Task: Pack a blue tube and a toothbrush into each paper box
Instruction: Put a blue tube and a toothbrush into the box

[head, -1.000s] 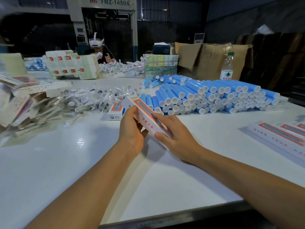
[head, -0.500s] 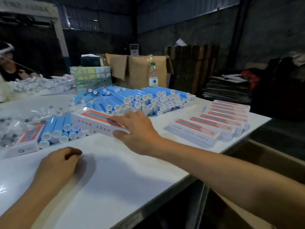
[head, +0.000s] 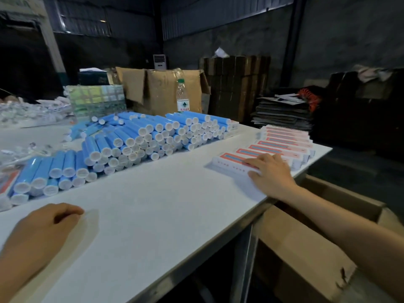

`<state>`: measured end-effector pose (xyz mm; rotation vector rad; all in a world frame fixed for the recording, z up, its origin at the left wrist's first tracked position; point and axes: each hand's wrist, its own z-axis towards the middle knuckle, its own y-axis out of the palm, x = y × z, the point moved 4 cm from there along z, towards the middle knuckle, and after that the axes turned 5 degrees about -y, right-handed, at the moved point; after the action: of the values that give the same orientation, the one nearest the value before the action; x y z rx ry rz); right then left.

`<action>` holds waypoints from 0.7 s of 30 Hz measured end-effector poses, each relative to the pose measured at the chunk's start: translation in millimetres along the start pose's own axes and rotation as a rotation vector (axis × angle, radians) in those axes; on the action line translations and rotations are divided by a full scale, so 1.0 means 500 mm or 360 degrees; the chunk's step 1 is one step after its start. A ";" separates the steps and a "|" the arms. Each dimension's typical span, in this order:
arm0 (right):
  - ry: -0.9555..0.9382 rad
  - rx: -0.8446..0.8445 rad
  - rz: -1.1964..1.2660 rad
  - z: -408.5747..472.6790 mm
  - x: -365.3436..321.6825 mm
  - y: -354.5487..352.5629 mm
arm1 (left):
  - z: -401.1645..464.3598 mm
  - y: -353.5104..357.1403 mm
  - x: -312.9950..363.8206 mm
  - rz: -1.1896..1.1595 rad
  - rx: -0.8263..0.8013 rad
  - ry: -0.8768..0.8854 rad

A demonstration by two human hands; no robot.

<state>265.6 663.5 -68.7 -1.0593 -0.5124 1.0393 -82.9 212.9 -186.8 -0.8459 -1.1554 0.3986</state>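
Resting at the lower left of the frame, the left hand lies knuckles-up on the white counter with its fingers loosely curled under and holding nothing. Just above it, along the left edge, part of a red-and-white paper box shows beside clear-wrapped toothbrushes, which are too blurred to tell apart. To the right of these lies a low stack of blue tubes, white caps towards the camera, and behind it, in the upper middle of the counter, a larger pile of blue tubes stacked several layers high. Past that pile, at the far edge, stands a water bottle with a green cap, in front of an open cardboard carton; to the left of the carton sits a block of greenish wrapped packs.

Right of centre, a row of closed paper boxes lies side by side near the counter's right corner. The nearest packed box lies flat at the front of that row, just beside the next one. The right hand lies on its near end, fingers nearly straight across the top face and the thumb against the near side; whether it grips or only presses cannot be told. Below the counter's edge at the lower right, a large brown carton stands open on the floor.
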 end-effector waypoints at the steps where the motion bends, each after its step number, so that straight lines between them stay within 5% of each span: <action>1: 0.0069 -0.0008 -0.0025 0.004 0.017 -0.001 | -0.043 -0.023 0.070 0.0072 0.0057 -0.0034; 6: 0.0026 0.0111 -0.0263 0.037 -0.035 -0.026 | -0.188 -0.096 0.320 0.0067 0.0112 -0.0089; 10: -0.0462 0.0187 0.0136 0.063 -0.267 -0.024 | -0.188 -0.091 0.317 0.0130 0.0084 -0.0105; 15: -0.0980 -0.0060 0.0391 0.071 -0.537 0.030 | -0.183 -0.084 0.316 0.0127 0.0101 -0.0063; 21: -0.1080 -0.0289 0.0522 0.068 -0.669 0.096 | -0.185 -0.085 0.321 0.0178 0.0103 0.0000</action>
<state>65.6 389.3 -56.6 -0.9502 -1.0154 1.6813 57.0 258.6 -66.6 -0.8559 -1.0924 0.5253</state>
